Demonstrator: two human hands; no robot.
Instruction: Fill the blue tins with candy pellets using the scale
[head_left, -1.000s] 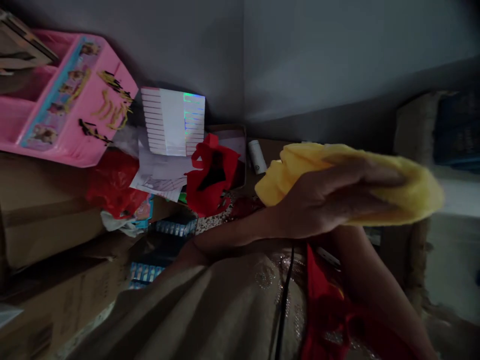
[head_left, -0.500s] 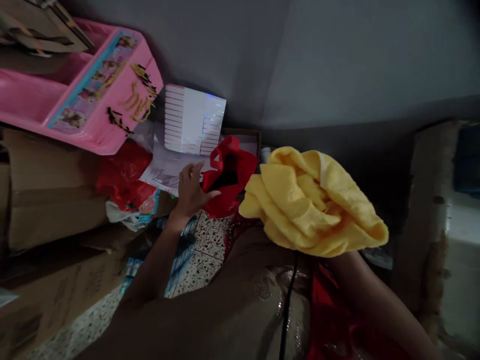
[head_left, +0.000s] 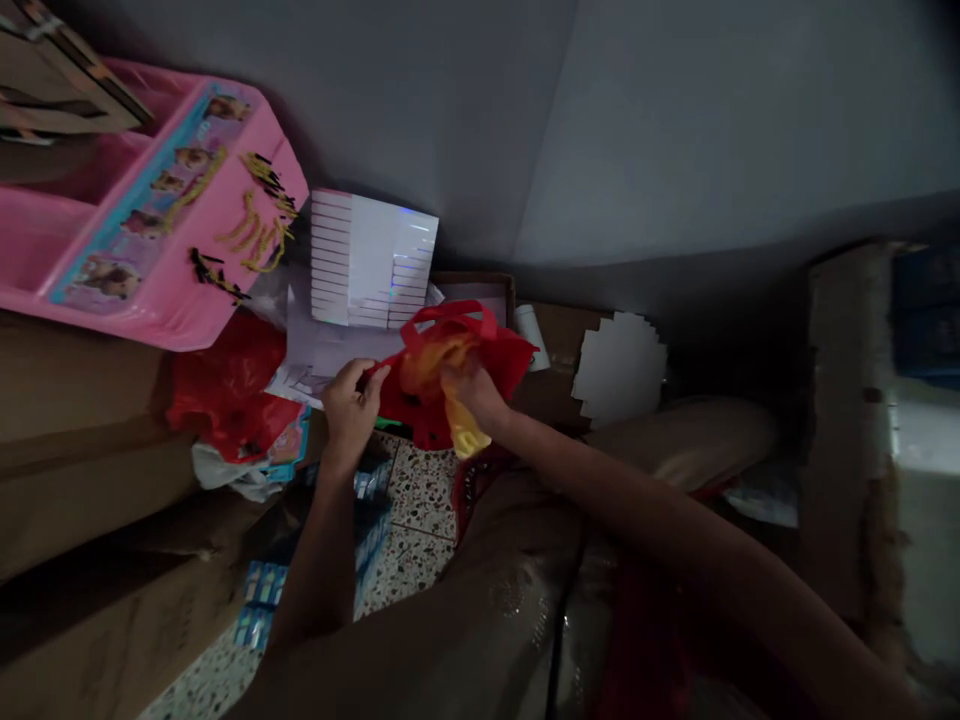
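A red cloth bag [head_left: 511,362] with a looped handle is held in front of me, its mouth facing up. My left hand [head_left: 354,408] pinches the bag's left edge between thumb and fingers. At the bag's mouth, my right hand [head_left: 474,392] grips the yellow cloth [head_left: 466,432]. Most of the cloth is down inside the bag, and one end hangs out over the near rim. The right fingers are partly hidden by cloth and blurred.
A pink plastic tray table [head_left: 247,220] with yellow and black strips stands at the left, above cardboard boxes [head_left: 82,420]. White striped sheets [head_left: 373,260] lie behind the bag. A red plastic bag [head_left: 229,395], a white roll [head_left: 532,335] and scalloped white card [head_left: 621,368] are nearby.
The yellow cloth has moved left from beside the bag into its mouth, carried by my right hand. My left hand has closed on the bag's edge. The view has shifted slightly.
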